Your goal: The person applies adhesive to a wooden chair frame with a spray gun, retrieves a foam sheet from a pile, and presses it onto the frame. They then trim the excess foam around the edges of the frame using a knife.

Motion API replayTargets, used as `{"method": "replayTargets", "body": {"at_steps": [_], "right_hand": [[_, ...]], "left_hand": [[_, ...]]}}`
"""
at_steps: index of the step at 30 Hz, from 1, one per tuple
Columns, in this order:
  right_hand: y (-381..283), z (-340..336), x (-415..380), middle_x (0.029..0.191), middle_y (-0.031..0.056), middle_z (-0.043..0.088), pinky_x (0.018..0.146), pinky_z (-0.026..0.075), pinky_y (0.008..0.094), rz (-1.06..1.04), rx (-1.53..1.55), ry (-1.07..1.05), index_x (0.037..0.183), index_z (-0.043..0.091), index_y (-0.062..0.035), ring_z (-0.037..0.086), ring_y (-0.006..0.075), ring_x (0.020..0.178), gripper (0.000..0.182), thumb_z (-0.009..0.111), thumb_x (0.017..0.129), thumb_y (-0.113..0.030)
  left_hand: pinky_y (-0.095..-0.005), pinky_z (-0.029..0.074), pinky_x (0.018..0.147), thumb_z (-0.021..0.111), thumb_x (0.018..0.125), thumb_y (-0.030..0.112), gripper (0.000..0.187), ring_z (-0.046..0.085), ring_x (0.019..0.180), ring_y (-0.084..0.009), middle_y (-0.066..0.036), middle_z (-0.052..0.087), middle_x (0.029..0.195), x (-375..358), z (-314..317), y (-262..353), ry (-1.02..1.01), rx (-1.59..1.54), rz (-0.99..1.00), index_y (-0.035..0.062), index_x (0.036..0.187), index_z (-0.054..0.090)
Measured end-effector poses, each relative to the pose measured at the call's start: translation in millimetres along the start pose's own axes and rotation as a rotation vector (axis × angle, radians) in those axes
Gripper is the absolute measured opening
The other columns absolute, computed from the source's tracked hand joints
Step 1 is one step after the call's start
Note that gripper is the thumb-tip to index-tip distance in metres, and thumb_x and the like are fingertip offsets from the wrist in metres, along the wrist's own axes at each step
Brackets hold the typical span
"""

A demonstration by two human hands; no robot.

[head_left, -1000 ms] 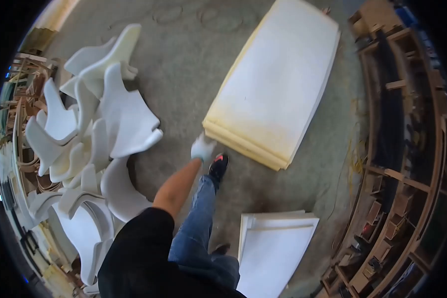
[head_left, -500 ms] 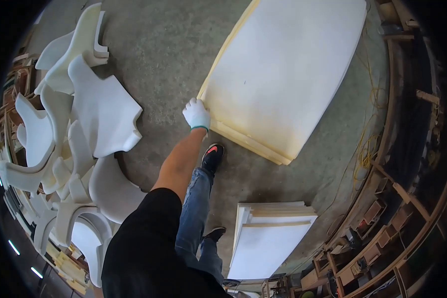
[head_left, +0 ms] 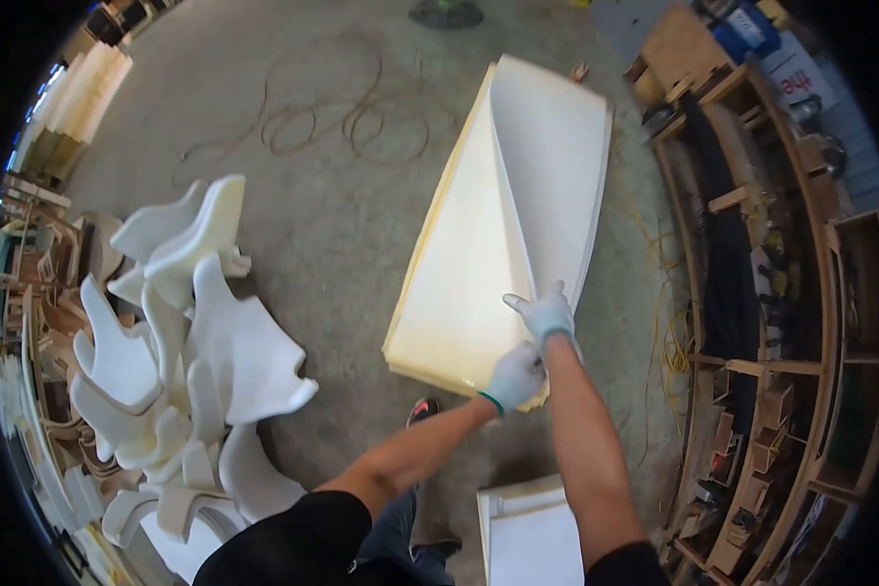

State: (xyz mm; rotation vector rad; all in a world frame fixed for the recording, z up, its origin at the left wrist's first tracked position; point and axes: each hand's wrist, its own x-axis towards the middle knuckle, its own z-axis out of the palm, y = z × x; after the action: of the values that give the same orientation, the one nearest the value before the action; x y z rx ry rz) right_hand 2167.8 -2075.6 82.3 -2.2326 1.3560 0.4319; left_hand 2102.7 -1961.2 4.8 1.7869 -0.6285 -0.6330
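A stack of large cream foam sheets (head_left: 459, 303) lies on the floor in front of me. Its top foam sheet (head_left: 555, 166) is lifted along the left side and curls over to the right, baring the layer beneath. My left hand (head_left: 516, 379), in a white glove with a green cuff, is closed at the near end of the stack, gripping the lifted sheet's corner. Just above it, my gloved right hand (head_left: 547, 314) rests against the curled sheet, thumb and forefinger spread; its other fingers are partly hidden.
Curved white foam pieces (head_left: 244, 342) are heaped at left. A smaller stack of white panels (head_left: 532, 532) lies near my feet. Wooden shelving (head_left: 820, 293) lines the right side. A loose hose (head_left: 352, 122) coils on the far floor, and a yellow cord (head_left: 676, 342) lies by the shelving.
My left hand has carried the top sheet's near left corner to the right, folding that sheet over. My right hand has come into view beside it. The view has shifted, showing more far floor.
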Motion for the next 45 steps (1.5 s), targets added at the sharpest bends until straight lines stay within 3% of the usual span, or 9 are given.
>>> {"method": "replayTargets", "body": {"at_steps": [7,9,12,17,22,28,34,39,45], "right_hand": [[95.4,-119.4,-88.3,0.107,0.0197,0.068,0.084,0.051,0.0496,-0.059,-0.096,0.341,0.107,0.065,-0.0139,0.064,0.0412,0.102,0.022,0.057,0.087,-0.019],[158.3,-164.0,-161.9,0.098,0.0186,0.069,0.078,0.049,0.0521,-0.276,-0.189,0.561,0.100,0.064,-0.0134,0.064,0.0412,0.096,0.017,0.054,0.087,-0.015],[240.7,-223.8,-358.8,0.098,0.0203,0.069,0.082,0.052,0.0418,-0.370,0.131,0.638,0.105,0.067,-0.0091,0.067,0.0371,0.095,0.024,0.054,0.085,-0.006],[347.0,-231.7,-748.9,0.093,0.0195,0.069,0.077,0.055,0.0377,-0.267,0.065,0.923,0.108,0.069,0.0000,0.069,0.0345,0.085,0.029,0.055,0.082,-0.001],[411.2,-114.9,-1050.5,0.088,0.0156,0.069,0.067,0.053,0.0391,0.281,-0.046,1.111,0.105,0.072,-0.0051,0.066,0.0361,0.076,0.034,0.061,0.073,-0.006],[444.9,107.3,-1191.7,0.083,0.0044,0.062,0.057,0.049,0.0392,0.760,-0.081,1.327,0.127,0.064,-0.0333,0.061,0.0262,0.064,0.053,0.068,0.076,-0.019],[470.1,279.4,-1281.5,0.090,0.0066,0.062,0.070,0.051,0.0428,1.523,0.033,1.175,0.107,0.066,-0.0214,0.063,0.0320,0.085,0.033,0.063,0.077,-0.011],[500.5,367.8,-1385.1,0.093,0.0096,0.065,0.076,0.052,0.0442,2.104,0.192,1.246,0.095,0.065,-0.0146,0.063,0.0355,0.088,0.024,0.059,0.075,-0.003],[481.9,438.9,-1534.5,0.079,0.0142,0.066,0.071,0.051,0.0439,2.405,0.186,1.741,0.088,0.065,-0.0113,0.065,0.0372,0.079,0.021,0.052,0.077,0.000]], "left_hand": [[-0.0402,0.052,0.092,0.071,0.084,0.019,0.046,0.065,0.099,-0.0300,-0.017,0.067,0.111,-57.2,-55.4,134.4,-0.451,-0.347,-0.095,0.0034,0.125,0.059],[-0.0424,0.047,0.102,0.077,0.079,0.024,0.079,0.058,0.118,-0.0344,-0.019,0.058,0.131,-88.0,-61.6,118.9,-0.105,-0.077,0.048,0.0014,0.146,0.040],[-0.0480,0.021,0.120,0.087,0.064,0.040,0.122,0.023,0.145,-0.0465,-0.032,0.020,0.157,-123.6,-80.9,122.4,0.233,0.442,0.217,-0.0008,0.155,0.016],[-0.0621,0.006,0.118,0.072,0.060,0.075,0.137,0.005,0.150,-0.0466,-0.033,0.009,0.160,-221.7,-18.3,180.4,0.346,0.889,0.283,0.0020,0.157,0.010],[-0.0571,0.019,0.103,0.067,0.074,0.065,0.107,0.023,0.130,-0.0417,-0.023,0.027,0.145,-314.8,36.0,228.7,0.096,0.709,0.640,0.0032,0.149,0.021],[-0.0473,0.048,0.082,0.065,0.088,0.047,0.066,0.060,0.100,-0.0363,-0.016,0.061,0.119,-440.4,159.2,301.0,-0.456,0.170,0.845,0.0050,0.136,0.050],[-0.0407,0.051,0.082,0.060,0.094,0.038,0.040,0.065,0.098,-0.0343,-0.017,0.068,0.110,-595.2,346.7,341.0,-0.641,0.190,1.272,0.0059,0.118,0.062],[-0.0377,0.051,0.081,0.057,0.094,0.023,0.022,0.066,0.089,-0.0290,-0.014,0.070,0.100,-896.9,367.2,388.6,-0.885,0.120,1.362,0.0062,0.104,0.067],[-0.0361,0.050,0.079,0.062,0.091,0.015,0.016,0.064,0.082,-0.0251,-0.014,0.069,0.093,-1185.7,428.7,368.1,-1.365,-0.040,1.363,0.0020,0.099,0.067]]}}
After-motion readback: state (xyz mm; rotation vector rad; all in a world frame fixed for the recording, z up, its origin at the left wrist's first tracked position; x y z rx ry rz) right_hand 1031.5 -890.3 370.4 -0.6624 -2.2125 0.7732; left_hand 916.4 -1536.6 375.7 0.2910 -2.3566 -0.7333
